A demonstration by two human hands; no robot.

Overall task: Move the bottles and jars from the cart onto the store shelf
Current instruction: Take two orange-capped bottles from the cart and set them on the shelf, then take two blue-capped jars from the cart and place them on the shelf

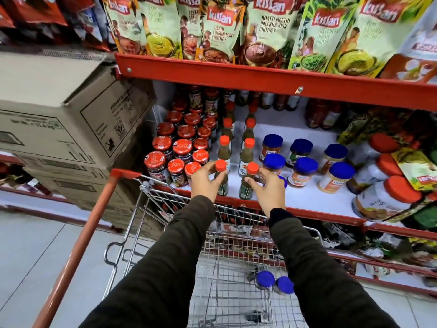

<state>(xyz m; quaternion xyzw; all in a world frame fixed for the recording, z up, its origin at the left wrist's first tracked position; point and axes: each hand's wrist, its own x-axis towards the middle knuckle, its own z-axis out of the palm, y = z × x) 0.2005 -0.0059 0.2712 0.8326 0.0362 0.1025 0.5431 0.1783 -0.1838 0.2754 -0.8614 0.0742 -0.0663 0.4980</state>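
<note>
- Fingers [208, 170] of my left hand [204, 183] and right hand [268, 189] each grasp one bottle [222, 179].
- Both bottles stand upright, red caps up.
- They rest at the white shelf [305, 197] front edge, above the wire cart [227, 280].

Retail grocery aisle, condiment section. Red metal shelving [260, 76] runs in tiers, white deck boards between the red lips. Top tier carries a row of printed stand-up chutney pouches [220, 31], same brand repeated, facing outward. Middle tier holds stock in ranks: red-lidded jars [182, 147] packed tight at the left, slim red-capped sauce bottles [247, 150] in two files, blue-lidded jars [302, 171] spaced beside them, larger orange-lidded jars [387, 197] at the right. Wire shopping cart [227, 268] with a red handle is parked against the shelf. Stacked cardboard shipping cartons [71, 119] stand at the left. Pale tiled floor [35, 256].
</note>
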